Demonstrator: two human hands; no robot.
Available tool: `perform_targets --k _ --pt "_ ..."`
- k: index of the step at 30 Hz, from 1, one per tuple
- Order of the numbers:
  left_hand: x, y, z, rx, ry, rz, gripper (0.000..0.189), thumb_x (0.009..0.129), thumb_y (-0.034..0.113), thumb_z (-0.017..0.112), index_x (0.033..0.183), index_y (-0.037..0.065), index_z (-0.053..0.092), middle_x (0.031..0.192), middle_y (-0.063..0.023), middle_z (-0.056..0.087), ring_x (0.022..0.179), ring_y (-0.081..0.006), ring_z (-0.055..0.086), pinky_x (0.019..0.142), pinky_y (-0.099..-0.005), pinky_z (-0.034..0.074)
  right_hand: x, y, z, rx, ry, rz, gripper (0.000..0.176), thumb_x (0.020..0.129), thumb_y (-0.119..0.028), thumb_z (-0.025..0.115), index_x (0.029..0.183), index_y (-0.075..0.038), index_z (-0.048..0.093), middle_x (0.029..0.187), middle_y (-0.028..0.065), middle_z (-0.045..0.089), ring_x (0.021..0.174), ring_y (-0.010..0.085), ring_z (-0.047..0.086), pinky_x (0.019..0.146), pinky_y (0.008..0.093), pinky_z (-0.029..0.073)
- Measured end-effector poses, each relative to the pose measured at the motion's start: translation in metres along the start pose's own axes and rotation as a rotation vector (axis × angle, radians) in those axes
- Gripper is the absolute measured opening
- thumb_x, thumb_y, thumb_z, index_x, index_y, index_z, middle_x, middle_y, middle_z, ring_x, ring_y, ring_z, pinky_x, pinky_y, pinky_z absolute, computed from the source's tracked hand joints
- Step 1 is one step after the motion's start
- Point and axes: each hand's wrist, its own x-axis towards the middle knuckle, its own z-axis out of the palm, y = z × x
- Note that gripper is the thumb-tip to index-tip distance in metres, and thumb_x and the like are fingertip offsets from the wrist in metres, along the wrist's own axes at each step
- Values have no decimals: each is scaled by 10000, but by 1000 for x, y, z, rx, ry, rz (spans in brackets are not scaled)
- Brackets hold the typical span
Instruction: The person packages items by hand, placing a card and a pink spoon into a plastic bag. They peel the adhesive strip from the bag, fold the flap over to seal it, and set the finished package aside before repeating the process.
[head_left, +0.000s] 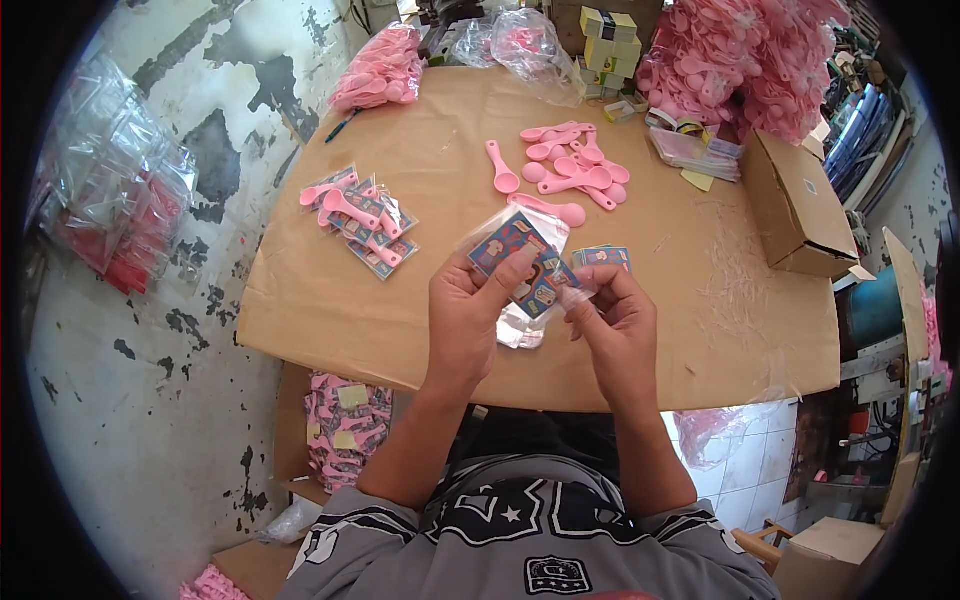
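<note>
A blue patterned card [522,266] in a clear plastic sleeve is held between my hands above the table. My left hand [478,305] pinches its left side, thumb across the front. My right hand [612,318] pinches the sleeve at the card's right end. Beneath lies a stack of clear sleeves [521,330], partly hidden by the card. More blue cards [603,258] lie behind my right hand's fingers. Several loose pink spoons [575,170] sit in a pile beyond my hands. Packed spoons with cards [362,217] lie in a heap to the left.
The brown-covered table [400,320] carries a bag of pink spoons [380,72], a larger pink spoon heap [735,60], yellow card stacks [609,48] and a cardboard box [797,205]. Below the front edge, a box holds packed spoons [345,430]. Plastic bags [115,180] hang at left.
</note>
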Motion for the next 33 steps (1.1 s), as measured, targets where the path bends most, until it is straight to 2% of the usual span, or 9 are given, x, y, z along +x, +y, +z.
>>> perform_targets --k 4,7,10,13,16,20,23,28,33 --pt "-6 0 -1 41 -46 -9 254 991 50 694 1229 -34 660 1076 -138 763 937 -171 744 869 -315 602 -1 0 13 69 47 -71 161 1005 -107 706 1120 -9 650 942 10 674 795 49 611 671 204 473" --pt "-10 2 1 51 -44 -40 310 975 40 709 1271 -35 655 1184 -169 742 1053 -191 729 930 -327 584 -1 6 16 100 -21 -54 204 1014 -129 701 1162 5 657 964 13 679 832 57 623 704 210 484" --pt "-11 5 4 103 -69 59 482 967 2 689 1429 -15 552 1368 -223 649 1252 -244 652 1031 -366 554 -7 12 19 132 -56 -16 249 1024 -146 692 1210 16 656 978 24 687 860 67 640 726 217 497" --pt "-11 10 9 -105 -126 41 644 987 -11 626 1577 60 377 1497 -257 528 1386 -309 548 1107 -424 516 -10 11 21 123 -52 19 244 1020 -153 697 1195 14 665 945 30 693 837 70 649 716 218 502" --pt "-8 14 7 -272 -178 49 693 1019 -2 545 1632 147 257 1532 -279 476 1410 -360 517 1145 -486 487 -16 6 23 122 -49 115 187 1007 -155 714 1108 -3 673 892 25 698 800 65 650 699 214 500" --pt "-7 13 10 -374 -193 42 602 1047 54 515 1602 162 310 1443 -264 548 1347 -350 571 1128 -507 502 -24 10 29 173 -34 201 163 991 -159 737 945 -36 639 826 2 680 750 47 623 663 213 482" --pt "-9 10 10 -399 -204 14 570 1050 81 532 1579 135 328 1347 -225 600 1228 -307 637 1082 -491 538 -23 8 34 127 -11 116 195 986 -147 742 898 -50 598 800 -13 652 723 32 586 636 210 451" --pt "-12 7 10 -419 -197 4 536 1066 117 536 1561 83 334 1196 -161 655 1062 -234 686 950 -432 595 -15 17 40 68 -6 5 180 974 -114 752 910 -66 590 796 -39 604 713 23 527 614 220 422" --pt "-11 9 -2 -377 -116 10 505 1077 164 559 1532 53 368 1088 -105 647 939 -176 672 849 -363 599 -17 10 45 -208 62 -246 167 926 -80 770 1053 -50 665 762 -12 536 676 84 521 584 285 428"
